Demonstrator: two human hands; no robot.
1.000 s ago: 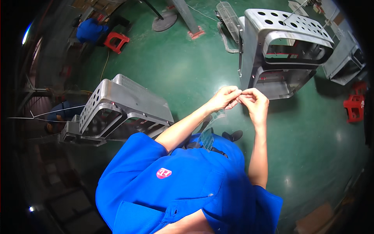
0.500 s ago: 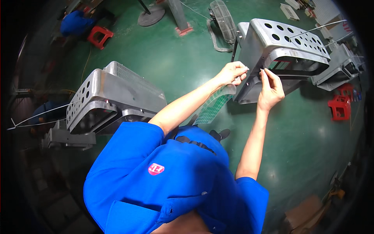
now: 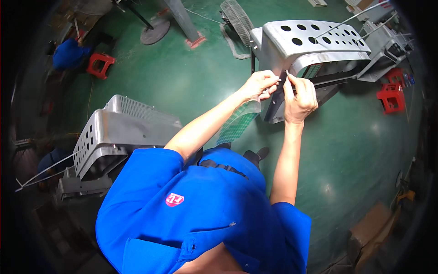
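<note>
My left hand (image 3: pixel 263 85) is closed, with a clear plastic sheet with a green grid (image 3: pixel 237 123) hanging beneath it. At its pinched fingertips shows a tiny white piece (image 3: pixel 279 80), too small to name. My right hand (image 3: pixel 300 97) is closed in a pinch at the near corner of a grey sheet-metal housing (image 3: pixel 276 48). What its fingertips hold, if anything, is too small to make out. Round holes cover the housing's upper panel, and a wide opening lies below that panel.
To my left hangs a similar grey housing (image 3: pixel 125 130) with a white rod hook (image 3: pixel 41 180). More metal housings (image 3: pixel 385 52) are at right. A floor fan (image 3: pixel 237 20), a post (image 3: pixel 182 20) and red stools (image 3: pixel 391 98) stand around. A person in blue (image 3: pixel 68 55) is at far left.
The view has shifted, so the housings sit differently in it. My right fingertips have moved closer to the housing's corner. Both hands stay closed, and the green-grid sheet still hangs from my left.
</note>
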